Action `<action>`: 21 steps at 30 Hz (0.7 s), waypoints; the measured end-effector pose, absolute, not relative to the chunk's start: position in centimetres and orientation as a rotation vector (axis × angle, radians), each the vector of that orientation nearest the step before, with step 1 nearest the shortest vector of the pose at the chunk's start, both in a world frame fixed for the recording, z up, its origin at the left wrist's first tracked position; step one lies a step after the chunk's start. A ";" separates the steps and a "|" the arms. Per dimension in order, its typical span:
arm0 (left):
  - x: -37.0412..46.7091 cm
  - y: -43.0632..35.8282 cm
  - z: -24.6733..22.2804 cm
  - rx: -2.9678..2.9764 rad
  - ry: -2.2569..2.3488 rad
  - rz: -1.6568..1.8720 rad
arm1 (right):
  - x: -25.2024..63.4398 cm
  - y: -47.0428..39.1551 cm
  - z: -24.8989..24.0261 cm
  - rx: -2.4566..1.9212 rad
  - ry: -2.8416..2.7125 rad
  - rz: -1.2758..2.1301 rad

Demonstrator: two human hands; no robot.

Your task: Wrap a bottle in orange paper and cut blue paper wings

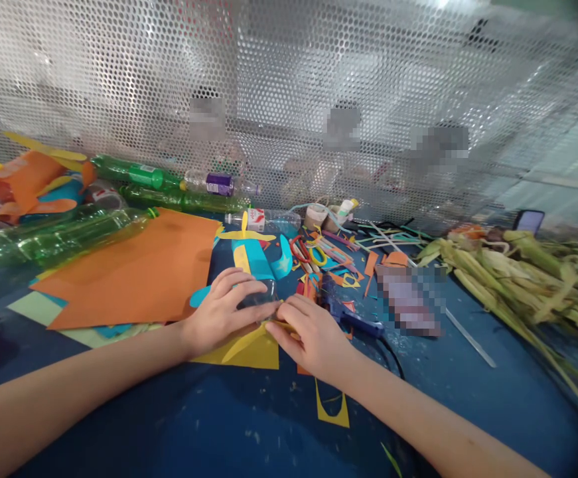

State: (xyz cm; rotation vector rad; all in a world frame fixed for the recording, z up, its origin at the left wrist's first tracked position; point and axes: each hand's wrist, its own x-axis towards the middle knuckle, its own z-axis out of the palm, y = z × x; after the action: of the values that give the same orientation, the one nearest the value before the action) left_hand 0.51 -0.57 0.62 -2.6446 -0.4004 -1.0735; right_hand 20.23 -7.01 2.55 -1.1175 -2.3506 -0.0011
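Observation:
A clear plastic bottle wrapped in blue paper point(253, 258) lies at the middle of the table, with a yellow paper propeller point(245, 235) at its far end and a blue curved fin beside it. My left hand point(231, 302) is wrapped round the near part of this bottle. Close against it, my right hand point(302, 325) pinches a yellow paper strip point(249, 340) at the bottle's near end; its fingertips partly hide the strip. Under the hands lies a yellow sheet point(266, 355).
Orange sheets point(139, 279) and green bottles point(64, 229) lie left. A blue glue gun point(356, 320) with a black cord, scissors point(317, 252) and paper scraps are right of centre. Corn husks point(532, 265) cover the far right. A perforated metal screen point(279, 86) stands behind.

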 end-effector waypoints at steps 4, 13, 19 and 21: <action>0.5 -0.6 0.6 -2.646 -0.401 -1.067 | 20.1 -7.2 2.4 -1.157 -2.315 0.097; 0.3 -0.7 0.7 -2.657 -0.414 -1.030 | 20.6 -7.0 2.5 -1.217 -2.225 0.359; -0.2 -1.0 1.3 -2.691 -0.484 -1.001 | 21.0 -6.8 3.3 -1.216 -2.158 0.441; -0.2 -1.1 1.7 -2.720 -0.494 -1.039 | 21.0 -6.8 3.5 -1.202 -2.155 0.453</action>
State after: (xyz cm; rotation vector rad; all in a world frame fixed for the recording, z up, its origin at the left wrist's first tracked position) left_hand -0.23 -1.08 1.69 -2.7199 -0.4938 -1.0387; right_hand 21.00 -6.80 3.50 -1.2023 -2.1548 0.4526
